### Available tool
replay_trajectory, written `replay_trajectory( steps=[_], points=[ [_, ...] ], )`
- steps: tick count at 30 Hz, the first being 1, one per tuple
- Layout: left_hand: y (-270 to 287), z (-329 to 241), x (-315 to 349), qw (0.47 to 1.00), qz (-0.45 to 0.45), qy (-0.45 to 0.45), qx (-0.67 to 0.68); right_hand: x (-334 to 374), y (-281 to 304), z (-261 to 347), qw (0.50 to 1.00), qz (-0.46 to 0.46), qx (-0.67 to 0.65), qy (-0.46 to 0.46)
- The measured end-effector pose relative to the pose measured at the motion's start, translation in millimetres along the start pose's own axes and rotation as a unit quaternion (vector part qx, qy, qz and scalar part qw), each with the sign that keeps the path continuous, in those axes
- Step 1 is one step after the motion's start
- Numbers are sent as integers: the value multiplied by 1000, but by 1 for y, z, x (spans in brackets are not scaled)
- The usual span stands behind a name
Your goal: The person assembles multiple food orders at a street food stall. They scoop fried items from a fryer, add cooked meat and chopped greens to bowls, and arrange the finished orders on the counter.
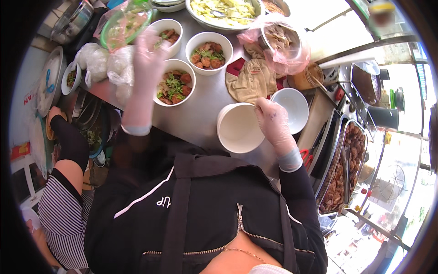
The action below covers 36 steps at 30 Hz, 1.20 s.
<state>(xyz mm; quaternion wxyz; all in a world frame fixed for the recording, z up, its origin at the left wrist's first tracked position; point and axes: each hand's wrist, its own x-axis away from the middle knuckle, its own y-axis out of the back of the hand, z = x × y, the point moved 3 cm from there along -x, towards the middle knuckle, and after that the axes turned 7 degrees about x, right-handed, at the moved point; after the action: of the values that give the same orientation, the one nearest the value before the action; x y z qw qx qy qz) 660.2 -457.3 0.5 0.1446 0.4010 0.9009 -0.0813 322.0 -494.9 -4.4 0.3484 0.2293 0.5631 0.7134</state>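
My right hand (275,119), in a clear glove, pinches the rim of an empty white bowl (238,130) tilted at the table's front edge. Beside that hand, a second empty white bowl (294,107) stands to the right. My left hand (151,55), also gloved, is smeared by motion over the back-left white bowl (175,28); whether its fingers hold anything is unclear. Two more white bowls, one in the middle (199,39) and one nearer me (192,78), contain browned meat pieces topped with chopped green herbs.
Behind are a large bowl of pale sliced vegetables (223,8) and a bagged metal bowl of sliced meat (279,37). A beige cloth (252,81) lies mid-table. Knotted bags (95,64) and a green basket (127,27) sit left; a meat tray (344,169) stands right. Another person's arm (68,137) is at left.
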Motion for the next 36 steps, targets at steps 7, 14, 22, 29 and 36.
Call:
replay_trajectory(
  steps=[7, 14, 22, 29, 36],
  points=[
    [-75, -36, 112, 879, 439, 181, 47, -6, 19, 13, 998, -42, -38, 29],
    [-71, -31, 106, 841, 511, 170, -46, -21, 52, 34, 989, -86, -111, 36],
    [-19, -29, 46, 910, 271, 215, 229, -165, 76, 37, 945, -178, -256, 97],
    [52, -1, 12, 912, 65, 272, 301, -315, -27, -17, 948, 54, 310, 38],
    [69, 28, -2, 894, 32, 295, 336, -339, -29, -34, 981, 11, 189, -53]
  ],
)
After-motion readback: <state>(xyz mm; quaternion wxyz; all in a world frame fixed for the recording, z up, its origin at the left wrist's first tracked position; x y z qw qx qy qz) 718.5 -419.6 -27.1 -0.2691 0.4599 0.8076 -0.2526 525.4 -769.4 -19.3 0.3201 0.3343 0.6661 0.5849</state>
